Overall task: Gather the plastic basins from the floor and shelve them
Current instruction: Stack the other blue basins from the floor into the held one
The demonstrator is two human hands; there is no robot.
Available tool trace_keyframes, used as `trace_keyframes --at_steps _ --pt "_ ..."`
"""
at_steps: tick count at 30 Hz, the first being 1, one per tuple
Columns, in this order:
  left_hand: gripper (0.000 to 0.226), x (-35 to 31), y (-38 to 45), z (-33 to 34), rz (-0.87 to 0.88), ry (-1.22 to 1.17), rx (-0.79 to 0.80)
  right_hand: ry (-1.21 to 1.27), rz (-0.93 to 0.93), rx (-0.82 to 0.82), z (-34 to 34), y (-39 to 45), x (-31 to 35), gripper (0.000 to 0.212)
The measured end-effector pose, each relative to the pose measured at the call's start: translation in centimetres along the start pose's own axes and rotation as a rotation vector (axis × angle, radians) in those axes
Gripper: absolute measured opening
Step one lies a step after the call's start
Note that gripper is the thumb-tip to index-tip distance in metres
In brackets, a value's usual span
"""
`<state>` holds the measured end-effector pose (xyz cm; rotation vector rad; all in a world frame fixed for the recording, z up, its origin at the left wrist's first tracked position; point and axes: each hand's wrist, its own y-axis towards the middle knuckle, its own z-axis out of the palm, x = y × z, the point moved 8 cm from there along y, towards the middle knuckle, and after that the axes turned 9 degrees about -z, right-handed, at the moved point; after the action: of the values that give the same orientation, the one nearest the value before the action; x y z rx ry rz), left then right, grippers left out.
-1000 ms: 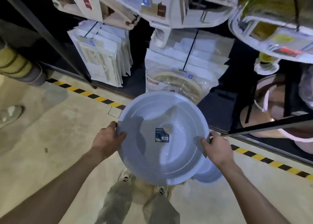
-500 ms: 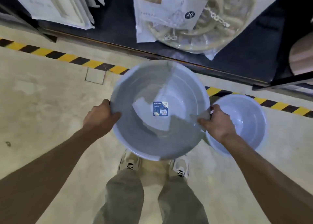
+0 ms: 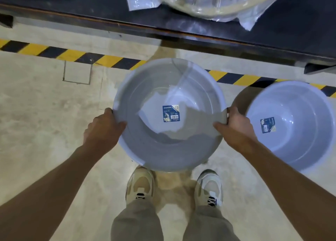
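A round pale grey-blue plastic basin (image 3: 145, 146) with a blue label inside is held level in front of me, above my shoes. My left hand (image 3: 103, 129) grips its left rim and my right hand (image 3: 234, 128) grips its right rim. A second basin (image 3: 300, 140) of the same colour, also labelled, sits open side up on the concrete floor just right of my right hand.
A yellow-and-black hazard stripe (image 3: 69, 55) runs across the floor ahead. Beyond it lies the dark bottom shelf (image 3: 272, 27), holding a plastic-wrapped round item (image 3: 218, 2). My shoes (image 3: 140, 184) stand right under the held basin.
My view has tilted down from the shelves to the floor. The held basin has come lower, and the second basin on the floor has come fully into sight on the right.
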<state>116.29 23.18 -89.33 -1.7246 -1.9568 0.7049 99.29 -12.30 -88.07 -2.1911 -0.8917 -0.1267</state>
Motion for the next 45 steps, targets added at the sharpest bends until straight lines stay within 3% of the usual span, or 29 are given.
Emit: trace_keyframes --at_steps 5,11,15,18,25,29,34,41,45 --pt "0.037 -0.3 1.7 2.3 0.067 0.07 -0.034 0.062 -0.005 -0.064 2.2 1.6 -1.8 0.044" --pt "0.038 -0.1 3.0 4.2 -0.008 -0.017 0.044 0.128 0.002 -0.084 3.7 3.0 -3.4 0.047" --pt "0.046 -0.4 3.9 4.4 -0.034 -0.107 0.154 0.245 0.075 -0.037 5.0 3.6 -3.9 0.036" --pt "0.038 -0.6 3.2 3.3 0.007 -0.162 0.132 0.307 0.085 -0.035 4.7 3.4 -3.9 0.027" --pt "0.031 -2.4 -2.8 -3.7 0.152 -0.403 0.007 0.413 -0.032 -0.169 -3.3 -2.0 -3.4 0.003" --pt "0.025 -5.3 -7.4 -8.7 0.243 -0.561 -0.088 0.519 -0.065 -0.307 -10.1 -7.0 -3.6 0.015" --pt "0.015 -10.5 -13.4 -12.4 0.365 -0.707 -0.058 0.624 -0.109 -0.461 -17.9 -12.7 -5.1 0.005" --pt "0.021 -20.2 -19.7 -12.0 0.456 -0.651 -0.005 0.728 0.024 -0.614 -23.6 -18.6 -13.2 0.013" --pt "0.01 -26.9 -22.8 -9.2 0.521 -0.604 0.069 0.703 0.129 -0.651 -24.2 -20.7 -20.3 0.01"
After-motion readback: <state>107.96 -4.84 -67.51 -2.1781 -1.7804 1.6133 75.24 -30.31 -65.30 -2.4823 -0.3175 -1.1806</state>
